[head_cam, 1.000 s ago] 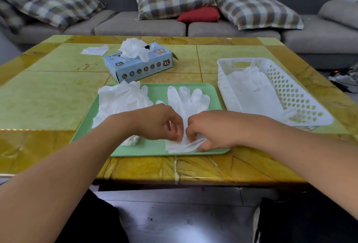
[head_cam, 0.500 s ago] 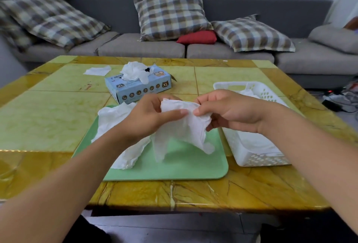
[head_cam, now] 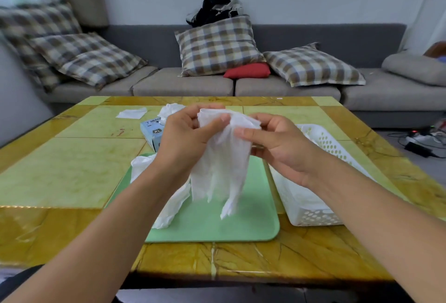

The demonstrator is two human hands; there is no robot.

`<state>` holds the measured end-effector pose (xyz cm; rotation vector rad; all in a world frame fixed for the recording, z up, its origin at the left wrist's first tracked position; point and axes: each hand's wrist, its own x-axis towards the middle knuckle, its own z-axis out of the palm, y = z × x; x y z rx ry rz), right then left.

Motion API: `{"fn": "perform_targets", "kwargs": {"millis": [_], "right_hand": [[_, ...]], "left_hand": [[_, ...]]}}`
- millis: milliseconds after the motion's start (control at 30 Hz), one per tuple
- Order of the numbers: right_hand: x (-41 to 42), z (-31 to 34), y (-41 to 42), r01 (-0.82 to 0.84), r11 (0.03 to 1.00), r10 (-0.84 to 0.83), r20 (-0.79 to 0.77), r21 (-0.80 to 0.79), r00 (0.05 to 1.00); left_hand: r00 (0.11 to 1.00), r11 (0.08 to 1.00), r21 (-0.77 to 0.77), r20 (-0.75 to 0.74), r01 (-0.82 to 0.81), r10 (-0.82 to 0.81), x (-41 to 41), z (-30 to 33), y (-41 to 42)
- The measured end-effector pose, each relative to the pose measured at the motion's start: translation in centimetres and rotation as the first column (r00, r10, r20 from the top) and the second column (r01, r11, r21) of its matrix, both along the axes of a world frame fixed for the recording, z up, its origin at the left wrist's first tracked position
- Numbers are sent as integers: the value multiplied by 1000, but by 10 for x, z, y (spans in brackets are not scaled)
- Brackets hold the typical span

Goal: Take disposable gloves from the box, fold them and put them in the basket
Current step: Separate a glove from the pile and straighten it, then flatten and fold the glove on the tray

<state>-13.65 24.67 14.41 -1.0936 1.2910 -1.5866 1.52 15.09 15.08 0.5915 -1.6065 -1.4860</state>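
**Two hands, one glove held up over the tray**

Both hands are raised above the bench, each pinching the top edge of a single white disposable glove (head_cam: 220,165). The left hand (head_cam: 185,143) has its thumb pressed across the front of the cuff with the fingers curled behind it; the right hand (head_cam: 277,143) grips the other side of the cuff between thumb and curled fingers. The glove hangs straight down between them, its limp fingers dangling clear above the green tray (head_cam: 217,225).

On the tray's left part lies a loose heap of more white gloves (head_cam: 169,208), partly hidden behind the left forearm. The blue glove box (head_cam: 154,131), marked XL, sits on the bench just beyond the tray, with a tuft of white glove material poking from its top; the left hand covers much of it. A white perforated basket (head_cam: 321,215) stands just beside the tray on the right, and some white gloves lie inside it, though the right arm hides most of the interior. A small flat white piece (head_cam: 131,113) rests on the yellow-green bench (head_cam: 72,157) farther back to the left.

Behind the bench runs a grey sofa (head_cam: 183,85) with plaid cushions (head_cam: 217,46) and a red cushion (head_cam: 247,70). Dark clothing (head_cam: 214,10) is bundled on the sofa's back.
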Motion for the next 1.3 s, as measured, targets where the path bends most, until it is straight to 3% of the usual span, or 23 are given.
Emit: {"fn": "perform_targets", "kwargs": {"millis": [167,367,567,733,900,1000,1067,1167,1300], "right_hand": [[-22,45,26,114,987,-106,81,-110,991],[-51,78,68,206,970,-192,111,-129,975],[-85,84,94,290,948,-283,69,-129,957],[-123,64,69,410,912,-410,14,0,912],[-142,78,49,412,874,-433,-28,-259,901],[-154,75,54,391,849,-445,-81,-356,892],[-165,50,56,387,875,-436,-126,-291,891],[-177,-3,65,376,925,-380,-189,-57,906],[-182,-44,89,291,928,-100,-598,232,795]], "left_hand": [[981,983,21,-62,183,-182,-25,50,7],[950,959,57,-164,278,-265,-57,81,35],[946,946,84,-119,312,-301,-101,80,44],[973,976,45,81,211,-214,-146,61,26],[968,967,-111,-80,227,-237,-163,77,8],[959,941,-229,-82,248,-273,-166,82,8],[956,930,-238,-14,281,-293,-170,63,5],[946,916,-261,201,303,-255,-171,7,0],[845,852,-329,491,408,-215,-159,-53,8]]}}
